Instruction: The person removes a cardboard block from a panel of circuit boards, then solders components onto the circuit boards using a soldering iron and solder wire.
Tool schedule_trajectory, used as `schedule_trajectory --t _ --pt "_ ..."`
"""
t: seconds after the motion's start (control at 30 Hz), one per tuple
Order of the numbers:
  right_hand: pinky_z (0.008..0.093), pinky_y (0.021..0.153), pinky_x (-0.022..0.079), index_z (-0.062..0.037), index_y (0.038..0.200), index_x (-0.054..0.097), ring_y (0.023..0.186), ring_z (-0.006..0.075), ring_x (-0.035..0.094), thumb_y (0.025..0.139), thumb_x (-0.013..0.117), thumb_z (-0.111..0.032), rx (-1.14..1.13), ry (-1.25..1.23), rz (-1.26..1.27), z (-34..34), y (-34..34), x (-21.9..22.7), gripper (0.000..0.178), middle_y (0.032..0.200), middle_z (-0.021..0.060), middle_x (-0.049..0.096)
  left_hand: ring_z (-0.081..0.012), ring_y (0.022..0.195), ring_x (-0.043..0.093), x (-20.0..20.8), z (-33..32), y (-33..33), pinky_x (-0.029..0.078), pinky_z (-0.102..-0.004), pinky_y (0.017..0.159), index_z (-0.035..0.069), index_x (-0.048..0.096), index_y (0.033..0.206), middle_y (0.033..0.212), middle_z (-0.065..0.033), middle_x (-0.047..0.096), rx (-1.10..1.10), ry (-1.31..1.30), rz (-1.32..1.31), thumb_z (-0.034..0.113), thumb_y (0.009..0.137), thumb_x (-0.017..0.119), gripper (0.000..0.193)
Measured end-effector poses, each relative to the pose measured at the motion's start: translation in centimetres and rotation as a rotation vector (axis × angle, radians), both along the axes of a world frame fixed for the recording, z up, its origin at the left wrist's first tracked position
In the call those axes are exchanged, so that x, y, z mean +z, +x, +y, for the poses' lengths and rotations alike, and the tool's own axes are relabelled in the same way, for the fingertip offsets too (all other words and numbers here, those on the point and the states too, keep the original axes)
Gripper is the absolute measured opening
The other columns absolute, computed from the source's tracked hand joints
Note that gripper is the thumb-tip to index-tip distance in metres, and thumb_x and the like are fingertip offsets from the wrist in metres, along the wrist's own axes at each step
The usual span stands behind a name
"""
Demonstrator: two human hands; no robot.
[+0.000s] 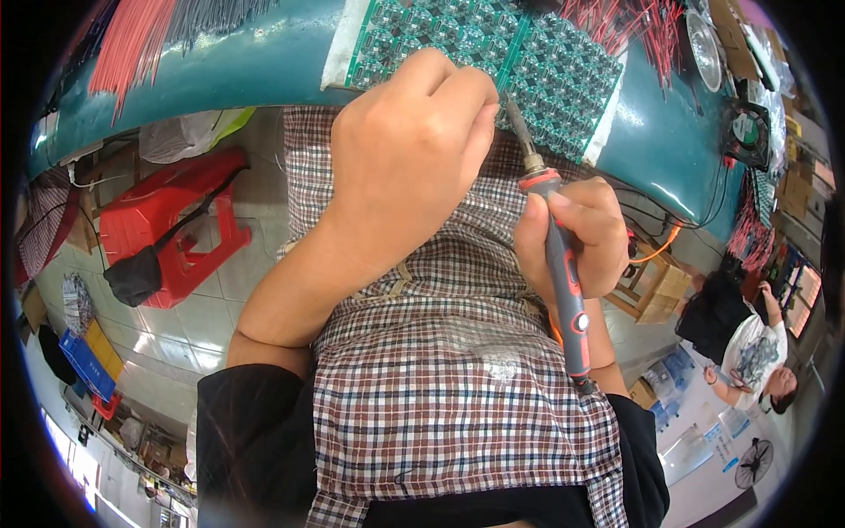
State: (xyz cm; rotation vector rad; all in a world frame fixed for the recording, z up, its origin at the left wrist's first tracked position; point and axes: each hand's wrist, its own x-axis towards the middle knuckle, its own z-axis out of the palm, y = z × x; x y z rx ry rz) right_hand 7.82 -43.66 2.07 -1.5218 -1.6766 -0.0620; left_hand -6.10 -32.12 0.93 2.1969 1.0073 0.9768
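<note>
My right hand (591, 231) is wrapped round a grey and red soldering iron (563, 264), its metal tip pointing up toward the circuit boards. Over the near edge of a green panel of circuit boards (563, 84), my left hand (418, 132) is closed in a pinch, thumb against forefinger. What its fingers hold, if anything, is hidden behind the hand. The iron's tip is just right of the left fingertips, at the panel's near edge; I cannot tell whether it touches a board. Rows of small parts cover the panel, which lies on a pale sheet.
Red wires (132, 53) and grey wires (207, 18) lie at the left of the teal table (264, 75), with more red wires (656, 40) at the right. A small black fan (748, 130) is at the right edge. A red stool (167, 220) stands left; a person (748, 352) is at right.
</note>
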Motion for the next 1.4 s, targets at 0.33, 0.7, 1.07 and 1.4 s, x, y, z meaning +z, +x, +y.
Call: schedule_trajectory --t 0.33,0.7,1.07,1.4 --pt "0.0296 0.046 0.043 -0.0047 0.092 0.053 0.053 0.0176 0.054 0.078 0.075 -0.001 0.008 0.032 0.082 -0.4 0.8 1.5 0.026 0.071 0.0073 0.057 -0.0246 0.061 0.063 0.4 0.0 -0.5 0.05 -0.0347 0.052 0.01 0.064 0.081 0.077 -0.0045 0.058 0.023 -0.016 -0.053 0.009 0.077 0.074 0.011" --pt "0.0266 0.043 0.04 -0.002 0.087 0.053 0.049 0.0149 0.052 0.077 0.074 0.002 0.015 0.057 0.133 1.0 1.5 1.0 0.024 0.065 0.0064 0.055 -0.0258 0.059 0.063 0.3 1.0 0.7 0.05 -0.0356 0.051 0.01 0.063 0.08 0.076 -0.0056 0.059 0.039 0.038 -0.046 0.01 0.077 0.073 0.01" --pt "0.027 0.045 0.041 -0.0045 0.09 0.054 0.05 0.0158 0.053 0.076 0.077 0.001 0.028 0.043 0.079 1.6 1.4 0.7 0.028 0.066 0.0055 0.055 -0.0185 0.054 0.057 0.4 1.2 0.9 0.045 -0.0312 0.048 0.009 0.066 0.081 0.075 -0.0032 0.059 0.049 0.032 -0.031 0.008 0.079 0.075 0.009" --pt "0.03 0.047 0.045 -0.0067 0.094 0.054 0.054 0.0196 0.056 0.077 0.079 -0.003 0.001 -0.005 -0.002 1.2 0.8 0.5 0.031 0.071 0.0073 0.057 -0.0127 0.052 0.056 0.2 1.3 0.9 0.043 -0.0275 0.047 0.009 0.069 0.084 0.076 -0.0009 0.064 0.038 0.034 -0.014 0.007 0.08 0.077 0.009"
